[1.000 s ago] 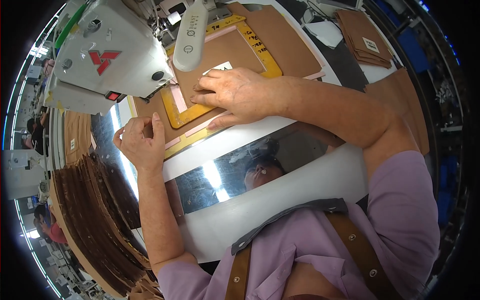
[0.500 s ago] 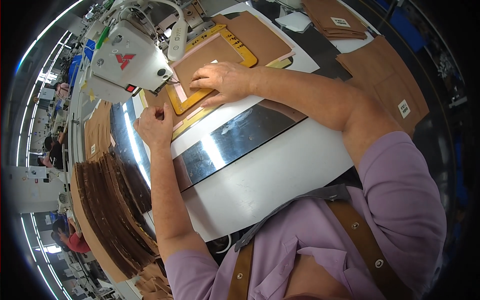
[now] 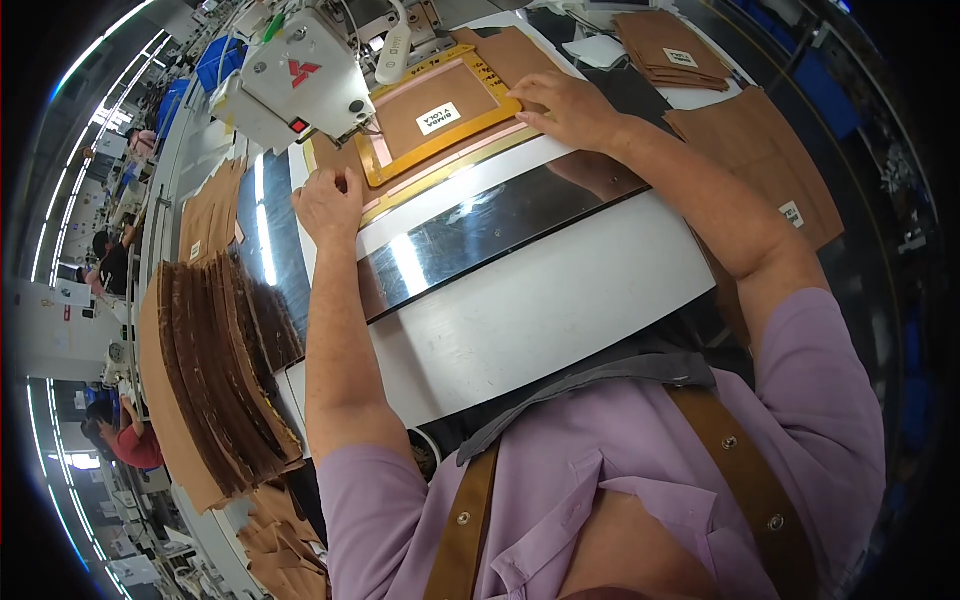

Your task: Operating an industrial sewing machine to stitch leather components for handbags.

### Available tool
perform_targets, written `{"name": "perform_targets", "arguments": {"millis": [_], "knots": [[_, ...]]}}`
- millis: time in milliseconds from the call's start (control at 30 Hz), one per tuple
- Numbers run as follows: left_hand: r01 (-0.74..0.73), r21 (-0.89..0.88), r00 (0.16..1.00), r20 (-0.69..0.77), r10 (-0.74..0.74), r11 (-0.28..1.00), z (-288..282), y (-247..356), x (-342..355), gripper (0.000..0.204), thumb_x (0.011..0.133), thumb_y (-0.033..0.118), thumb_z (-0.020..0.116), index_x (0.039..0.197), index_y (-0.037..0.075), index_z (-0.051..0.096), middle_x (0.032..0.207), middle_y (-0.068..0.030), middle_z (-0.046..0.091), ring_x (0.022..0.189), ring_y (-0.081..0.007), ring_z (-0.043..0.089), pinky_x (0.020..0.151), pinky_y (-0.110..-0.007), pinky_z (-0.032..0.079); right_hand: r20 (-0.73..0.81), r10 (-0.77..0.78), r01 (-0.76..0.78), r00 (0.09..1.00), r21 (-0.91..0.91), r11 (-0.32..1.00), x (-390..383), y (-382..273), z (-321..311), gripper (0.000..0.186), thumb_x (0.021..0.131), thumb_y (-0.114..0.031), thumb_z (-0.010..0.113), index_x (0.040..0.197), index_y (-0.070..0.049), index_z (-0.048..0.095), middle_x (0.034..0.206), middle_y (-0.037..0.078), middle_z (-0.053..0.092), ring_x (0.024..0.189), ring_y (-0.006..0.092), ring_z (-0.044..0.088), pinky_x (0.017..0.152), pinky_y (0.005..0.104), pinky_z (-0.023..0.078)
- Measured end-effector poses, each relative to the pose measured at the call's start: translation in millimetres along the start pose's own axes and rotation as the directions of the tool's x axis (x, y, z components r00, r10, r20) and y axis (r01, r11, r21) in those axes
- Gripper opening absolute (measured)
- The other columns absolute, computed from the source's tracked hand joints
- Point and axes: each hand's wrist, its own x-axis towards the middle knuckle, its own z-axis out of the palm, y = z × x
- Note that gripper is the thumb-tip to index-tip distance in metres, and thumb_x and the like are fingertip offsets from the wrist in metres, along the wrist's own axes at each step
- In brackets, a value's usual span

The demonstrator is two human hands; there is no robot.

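Observation:
A yellow rectangular frame (image 3: pixel 440 146) lies over a brown leather-like panel (image 3: pixel 405 112) under the sewing machine head (image 3: pixel 295 85). A white printed label (image 3: pixel 436 119) shows on the panel inside the frame. My left hand (image 3: pixel 330 206) is closed at the near left corner of the work, thumb and forefinger curled together. Whatever it pinches is hidden. My right hand (image 3: pixel 572 112) reaches the frame's right end, thumb and fingers apart, fingertips at its edge. A yellowish strip (image 3: pixel 400 190) runs along the near side of the frame.
Thick stacked brown panels (image 3: pixel 215 370) stand at the left, with more brown pieces (image 3: pixel 212 212) behind. Brown stacks (image 3: pixel 670 50) and labelled panels (image 3: pixel 760 160) lie at the right. A shiny metal plate (image 3: pixel 490 235) crosses the white table (image 3: pixel 540 290). Other people work far left.
My right hand has moved right, off the panel's middle to the frame's right end, uncovering the label. My left hand stays closed at the near left corner. The whole view has shifted slightly.

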Motion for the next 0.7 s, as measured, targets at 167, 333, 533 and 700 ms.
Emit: {"name": "perform_targets", "arguments": {"millis": [167,333,533,700], "knots": [[-0.007,-0.004,0.999,-0.052,0.007,1.0,-1,2,3,0.023,0.086,0.028,0.068,0.075,0.008,0.07,0.081,-0.0086,0.07,0.078,-0.0295,0.066,0.087,-0.045,0.045,0.174,0.022,-0.099,0.985,0.447,0.889,63,-66,-20,0.026,0.092,-0.032,0.072,0.108,-0.012,0.076,0.101,0.008,0.074,0.086,0.0236,0.072,0.076,0.0358,0.055],[0.015,-0.042,0.999,-0.049,-0.017,0.999,0,2,3,0.021,0.085,0.025,0.069,0.076,0.007,0.069,0.081,-0.0085,0.069,0.08,-0.0295,0.066,0.087,-0.045,0.045,-0.009,0.167,-0.098,0.986,0.777,0.622,147,-109,-53,0.032,0.093,-0.027,0.069,0.112,-0.002,0.067,0.099,0.009,0.072,0.075,0.0174,0.074,0.067,0.0324,0.055],[0.013,-0.084,0.998,-0.056,-0.018,0.996,1,1,2,0.019,0.085,0.023,0.069,0.075,0.007,0.069,0.081,-0.0091,0.068,0.079,-0.0302,0.066,0.084,-0.045,0.046,0.191,0.202,-0.277,0.961,0.721,0.635,193,-107,-63,0.037,0.095,-0.017,0.057,0.127,0.001,0.052,0.104,0.01,0.067,0.073,0.0164,0.074,0.057,0.029,0.052],[-0.005,-0.106,0.997,-0.075,-0.003,0.994,1,1,1,0.019,0.084,0.023,0.069,0.074,0.006,0.068,0.08,-0.0096,0.067,0.079,-0.0309,0.065,0.082,-0.045,0.046,0.192,0.204,-0.28,0.96,0.621,0.732,196,-113,-57,0.038,0.092,-0.014,0.055,0.127,0.001,0.052,0.102,0.011,0.068,0.072,0.0181,0.075,0.06,0.0312,0.054]]}}
